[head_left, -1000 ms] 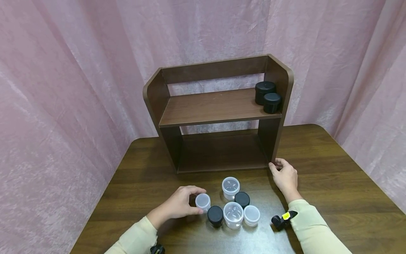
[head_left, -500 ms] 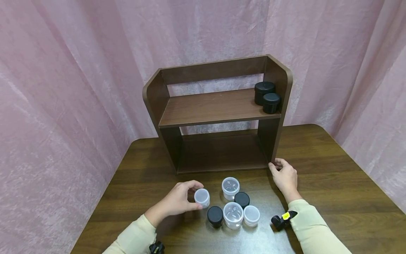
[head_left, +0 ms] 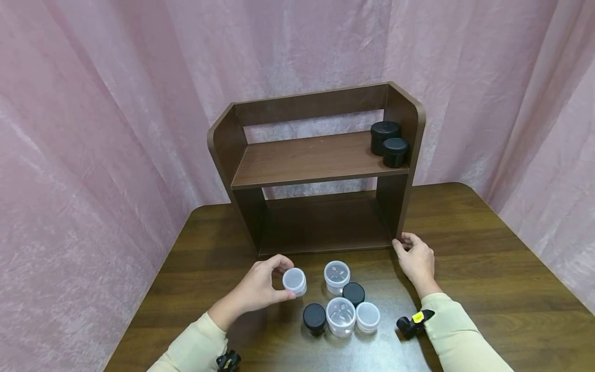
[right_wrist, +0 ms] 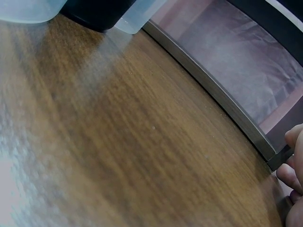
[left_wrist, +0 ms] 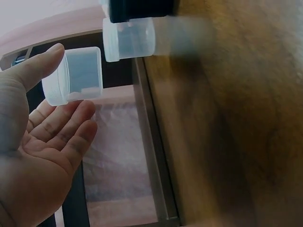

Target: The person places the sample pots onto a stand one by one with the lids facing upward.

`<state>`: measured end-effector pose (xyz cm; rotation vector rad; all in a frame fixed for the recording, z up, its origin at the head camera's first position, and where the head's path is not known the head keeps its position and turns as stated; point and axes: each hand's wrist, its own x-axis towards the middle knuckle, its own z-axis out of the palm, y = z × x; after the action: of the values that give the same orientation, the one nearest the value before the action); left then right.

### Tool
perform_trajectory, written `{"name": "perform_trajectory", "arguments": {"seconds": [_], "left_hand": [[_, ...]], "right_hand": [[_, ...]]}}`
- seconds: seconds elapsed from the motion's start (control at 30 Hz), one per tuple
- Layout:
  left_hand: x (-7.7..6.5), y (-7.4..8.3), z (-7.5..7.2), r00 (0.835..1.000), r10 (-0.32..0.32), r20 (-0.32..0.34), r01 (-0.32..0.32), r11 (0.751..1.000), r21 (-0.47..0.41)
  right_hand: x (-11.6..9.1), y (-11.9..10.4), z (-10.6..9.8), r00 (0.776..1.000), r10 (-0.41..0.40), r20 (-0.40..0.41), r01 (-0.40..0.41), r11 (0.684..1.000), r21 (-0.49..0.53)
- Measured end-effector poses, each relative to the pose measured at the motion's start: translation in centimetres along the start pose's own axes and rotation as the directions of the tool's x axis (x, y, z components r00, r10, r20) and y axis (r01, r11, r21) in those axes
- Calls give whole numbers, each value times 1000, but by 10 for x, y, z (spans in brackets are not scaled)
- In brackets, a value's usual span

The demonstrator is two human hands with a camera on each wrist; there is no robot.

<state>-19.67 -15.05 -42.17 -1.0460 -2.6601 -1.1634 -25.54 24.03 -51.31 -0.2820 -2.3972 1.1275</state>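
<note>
My left hand (head_left: 257,287) pinches a small clear jar with a frosted lid (head_left: 295,280) between thumb and fingers, just above the table. In the left wrist view the jar (left_wrist: 80,73) is tipped on its side to the camera, thumb on its lid. At the lower right corner of the brown two-tier shelf (head_left: 321,175), my right hand (head_left: 417,262) grips the front edge of the side panel. Only some of its fingertips (right_wrist: 289,175) show in the right wrist view, against the shelf's corner.
Between the hands stand clear jars (head_left: 341,316), (head_left: 337,277), a smaller frosted-lid jar (head_left: 368,316) and two black-lidded jars (head_left: 314,318), (head_left: 354,293). Two black jars (head_left: 385,137), (head_left: 395,152) sit at the upper tier's right end. A pink curtain (head_left: 139,103) hangs behind the table.
My left hand has lifted the small jar off the table, moving it forward and slightly left, away from the black-lidded jar. The right hand stays at the shelf corner.
</note>
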Motion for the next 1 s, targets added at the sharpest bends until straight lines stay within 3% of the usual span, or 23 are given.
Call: {"name": "perform_trajectory", "arguments": {"seconds": [0.4,1.0], "left_hand": [[11,19,-2,998,60,-31,-60,998,-2],[37,47,-9,993,115,-38,-118,989,-93]], "right_hand": [[1,1,-1,1000,-5,1,5,1000,10],[0,0,-1,997,5,-79,-1,999,54]]}}
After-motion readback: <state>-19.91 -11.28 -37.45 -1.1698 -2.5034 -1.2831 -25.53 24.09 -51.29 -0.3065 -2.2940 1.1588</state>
